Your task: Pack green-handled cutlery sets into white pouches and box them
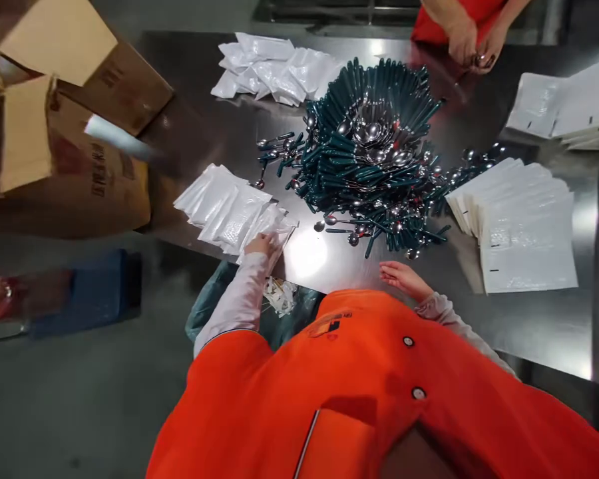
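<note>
My left hand (260, 245) is at the near right end of a row of filled white padded envelopes (232, 216), its fingers closed on the end padded envelope (278, 229). My right hand (404, 278) hovers by the table's near edge, fingers loosely stretched and nothing visible in them. Ahead of it lies a large heap of spoons (374, 159) with dark green handles. A few loose spoons (337, 225) spill toward me. Right of the heap, flat white padded envelopes (526, 233) are fanned out in a stack.
Across the metal table (529, 332), a co-worker's hands (472, 43) meet over its far edge. More filled envelopes (274, 70) lie at the back left, and another flat stack (579, 96) at the far right. Open cardboard boxes (94, 166) crowd the left side.
</note>
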`<state>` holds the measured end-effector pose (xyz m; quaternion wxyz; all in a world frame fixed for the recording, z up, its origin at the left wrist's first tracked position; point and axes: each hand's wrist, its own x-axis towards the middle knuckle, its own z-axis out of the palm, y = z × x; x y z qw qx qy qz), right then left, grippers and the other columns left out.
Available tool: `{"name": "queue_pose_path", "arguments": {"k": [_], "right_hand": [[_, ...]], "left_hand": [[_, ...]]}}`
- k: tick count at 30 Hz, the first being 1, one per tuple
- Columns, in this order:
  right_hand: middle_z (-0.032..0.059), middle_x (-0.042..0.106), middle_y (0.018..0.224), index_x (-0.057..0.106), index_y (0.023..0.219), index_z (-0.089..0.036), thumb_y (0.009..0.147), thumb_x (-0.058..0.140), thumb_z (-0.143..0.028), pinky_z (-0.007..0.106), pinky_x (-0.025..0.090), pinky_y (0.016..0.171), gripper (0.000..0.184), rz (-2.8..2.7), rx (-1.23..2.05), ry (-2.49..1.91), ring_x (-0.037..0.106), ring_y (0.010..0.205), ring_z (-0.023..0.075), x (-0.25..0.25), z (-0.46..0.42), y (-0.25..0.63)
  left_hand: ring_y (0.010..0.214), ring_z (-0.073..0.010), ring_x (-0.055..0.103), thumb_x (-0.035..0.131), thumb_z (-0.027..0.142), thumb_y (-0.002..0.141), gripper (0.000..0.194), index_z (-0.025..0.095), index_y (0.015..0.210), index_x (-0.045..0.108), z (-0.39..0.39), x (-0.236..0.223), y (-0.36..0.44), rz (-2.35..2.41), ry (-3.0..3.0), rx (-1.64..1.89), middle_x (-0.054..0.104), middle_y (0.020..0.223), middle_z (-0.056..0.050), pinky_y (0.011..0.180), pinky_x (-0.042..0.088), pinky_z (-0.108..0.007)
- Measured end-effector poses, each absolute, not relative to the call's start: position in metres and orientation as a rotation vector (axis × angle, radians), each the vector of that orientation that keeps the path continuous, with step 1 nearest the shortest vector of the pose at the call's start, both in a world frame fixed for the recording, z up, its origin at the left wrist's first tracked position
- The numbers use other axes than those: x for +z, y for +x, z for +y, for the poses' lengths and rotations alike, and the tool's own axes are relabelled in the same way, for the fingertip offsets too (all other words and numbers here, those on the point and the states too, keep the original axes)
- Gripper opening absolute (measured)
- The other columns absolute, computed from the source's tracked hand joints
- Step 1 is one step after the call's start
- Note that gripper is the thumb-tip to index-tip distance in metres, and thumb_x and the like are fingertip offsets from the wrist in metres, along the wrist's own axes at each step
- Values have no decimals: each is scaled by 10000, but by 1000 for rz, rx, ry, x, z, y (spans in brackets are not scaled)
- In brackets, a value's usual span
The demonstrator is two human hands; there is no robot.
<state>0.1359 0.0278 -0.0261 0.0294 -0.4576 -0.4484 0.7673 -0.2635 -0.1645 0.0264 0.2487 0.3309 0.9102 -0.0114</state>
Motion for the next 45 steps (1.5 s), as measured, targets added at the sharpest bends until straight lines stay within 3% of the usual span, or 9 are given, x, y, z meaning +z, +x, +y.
{"name": "queue_pose_path", "arguments": {"k": [5, 8, 12, 15, 21, 25, 31, 38, 45], "right_hand": [[38, 725, 746, 761, 861, -207, 524, 898, -591, 293, 512, 593, 529, -1434, 2079, -1610, 629, 654, 163, -25, 32, 162], [41, 741, 749, 785, 838, -211, 572, 841, -631, 334, 518, 640, 500, -1621, 1792, -1574, 617, 671, 188, -15, 55, 153], [74, 787, 887, 817, 859, -231, 757, 758, -580, 435, 546, 845, 369, -1968, 1387, -1245, 670, 829, 261, 12, 118, 97], [92, 781, 1024, 817, 1012, -217, 805, 780, -526, 509, 485, 1035, 373, -2216, 1064, -939, 655, 1033, 318, 35, 173, 28], [238, 595, 1421, 510, 1501, -79, 611, 938, -563, 594, 418, 1081, 1100, -2773, 588, -758, 478, 1315, 457, 63, 240, -95], [259, 533, 1477, 389, 1569, -81, 563, 950, -516, 569, 420, 1075, 1231, -3042, 368, -678, 449, 1326, 462, 68, 251, -123], [207, 580, 1365, 569, 1406, -108, 629, 859, -375, 531, 424, 1055, 872, -3165, 372, -623, 478, 1273, 423, 69, 252, -128], [191, 618, 1316, 596, 1342, -116, 594, 812, -251, 526, 451, 1036, 790, -3137, 465, -519, 507, 1238, 399, 69, 256, -131], [93, 684, 1028, 656, 998, -162, 584, 745, -236, 411, 511, 930, 430, -3023, 779, -421, 611, 1026, 298, 69, 275, -136]], "left_hand": [[1188, -314, 608, 380, 546, 1003, 538, 168, 1136, 739, -223, 35, -265, 2707, 950, -200, 686, 1164, -166, 917, 442, -352], [1142, -327, 616, 351, 546, 998, 534, 201, 932, 754, -277, 31, -255, 2636, 933, -315, 714, 1066, -159, 951, 438, -401], [1373, -369, 478, 468, 535, 947, 466, 214, 1178, 715, -315, 17, -254, 2694, 845, -342, 613, 1390, -165, 1156, 297, -589], [1425, -367, 440, 539, 503, 921, 488, 194, 1273, 677, -297, 2, -250, 2776, 838, -128, 561, 1444, -180, 1192, 299, -568], [1101, -317, 652, 643, 335, 819, 261, 189, 1008, 746, -214, -34, -194, 2584, 1133, 736, 707, 1055, -147, 1046, 512, -489], [992, -270, 692, 634, 296, 846, 170, 209, 924, 757, -185, -54, -147, 2360, 1202, 917, 744, 939, -104, 941, 571, -444], [983, -250, 714, 654, 212, 836, 145, 201, 889, 789, -164, -60, -120, 2235, 1039, 861, 771, 922, -90, 922, 572, -397], [985, -231, 712, 632, 213, 881, 175, 195, 926, 800, -143, -47, -128, 2218, 910, 797, 775, 959, -83, 922, 556, -369], [972, -216, 704, 605, 218, 907, 195, 194, 924, 797, -131, -42, -127, 2173, 891, 764, 770, 959, -77, 914, 544, -348]]}}
